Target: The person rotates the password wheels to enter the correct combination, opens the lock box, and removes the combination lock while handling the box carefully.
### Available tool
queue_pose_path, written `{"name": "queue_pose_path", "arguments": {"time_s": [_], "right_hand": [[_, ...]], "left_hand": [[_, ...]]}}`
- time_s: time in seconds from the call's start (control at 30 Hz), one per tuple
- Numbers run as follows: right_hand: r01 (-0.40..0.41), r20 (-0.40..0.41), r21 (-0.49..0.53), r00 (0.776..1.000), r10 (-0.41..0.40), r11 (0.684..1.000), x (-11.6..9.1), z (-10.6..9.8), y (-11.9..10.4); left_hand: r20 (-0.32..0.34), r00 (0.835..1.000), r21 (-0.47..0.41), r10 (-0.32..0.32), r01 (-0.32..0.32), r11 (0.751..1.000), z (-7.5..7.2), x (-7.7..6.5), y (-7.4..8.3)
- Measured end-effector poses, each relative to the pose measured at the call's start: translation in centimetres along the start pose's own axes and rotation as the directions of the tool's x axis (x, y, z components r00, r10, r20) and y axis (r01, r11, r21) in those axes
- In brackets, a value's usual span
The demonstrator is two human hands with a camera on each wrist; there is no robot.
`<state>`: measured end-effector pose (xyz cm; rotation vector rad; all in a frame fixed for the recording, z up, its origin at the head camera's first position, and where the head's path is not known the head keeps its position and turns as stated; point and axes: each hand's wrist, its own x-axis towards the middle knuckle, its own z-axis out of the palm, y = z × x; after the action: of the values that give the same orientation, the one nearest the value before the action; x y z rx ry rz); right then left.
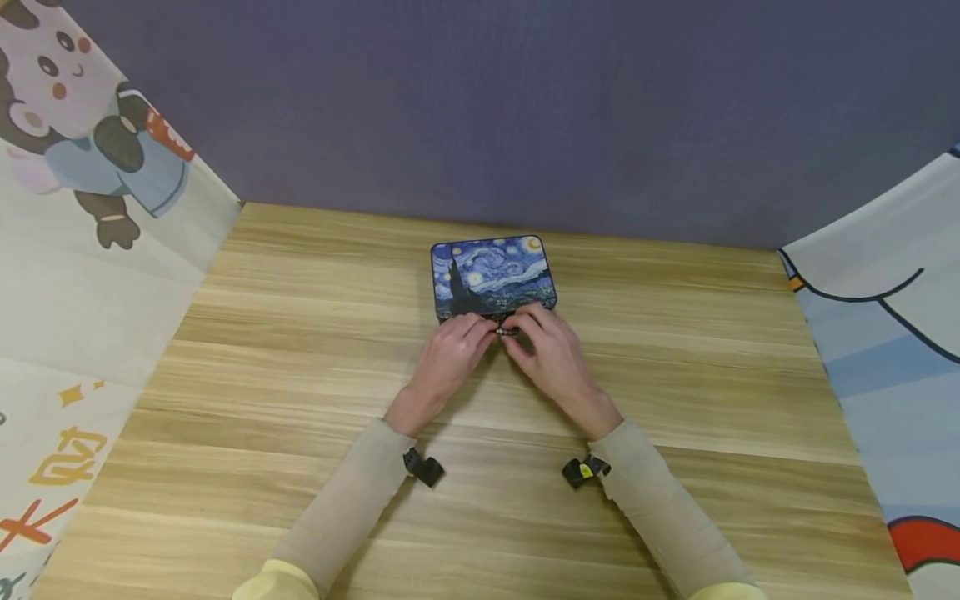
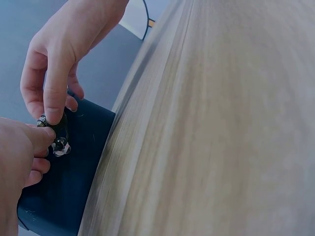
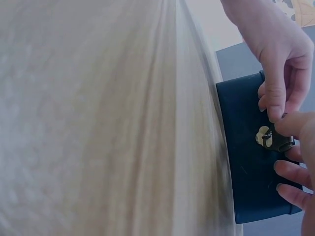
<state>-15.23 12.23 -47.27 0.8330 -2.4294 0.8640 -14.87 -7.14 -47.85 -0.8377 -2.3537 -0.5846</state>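
Observation:
A tin box (image 1: 491, 275) with a swirling night-sky painting on its lid lies shut near the table's back edge. Its plain dark front side (image 3: 251, 182) carries a small metal clasp (image 3: 279, 140) with a yellowish plate and a loop. My left hand (image 1: 450, 350) pinches the clasp from the left between thumb and fingers. From the right, my right hand (image 1: 551, 350) pinches it as well, thumb below and index finger above. In the right wrist view the right hand's lower fingers (image 3: 291, 172) lie against the box front. Fingertips hide part of the clasp.
The box stands on a wood-grain table (image 1: 300, 358). Behind rises a dark blue-grey panel (image 1: 517, 117). Printed cloth walls (image 1: 105, 292) flank the table on both sides. Each sleeve carries a small black wrist camera (image 1: 425, 468).

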Motion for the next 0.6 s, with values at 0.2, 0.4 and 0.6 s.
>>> {"name": "queue_pose_path", "arguments": {"time_s": [0.2, 0.4, 0.6], "right_hand": [[-0.006, 0.004, 0.003, 1.0, 0.006, 1.0, -0.05, 0.03, 0.04], [-0.007, 0.01, 0.003, 1.0, 0.007, 1.0, -0.04, 0.01, 0.1], [-0.017, 0.024, 0.002, 1.0, 0.017, 1.0, -0.06, -0.05, 0.03]], "left_hand": [[0.0, 1.0, 0.001, 0.0, 0.0, 1.0, -0.02, -0.02, 0.02], [0.005, 1.0, 0.004, -0.004, 0.004, 1.0, 0.04, -0.07, -0.03], [0.007, 1.0, 0.009, -0.005, 0.005, 1.0, 0.15, -0.12, -0.1]]}}
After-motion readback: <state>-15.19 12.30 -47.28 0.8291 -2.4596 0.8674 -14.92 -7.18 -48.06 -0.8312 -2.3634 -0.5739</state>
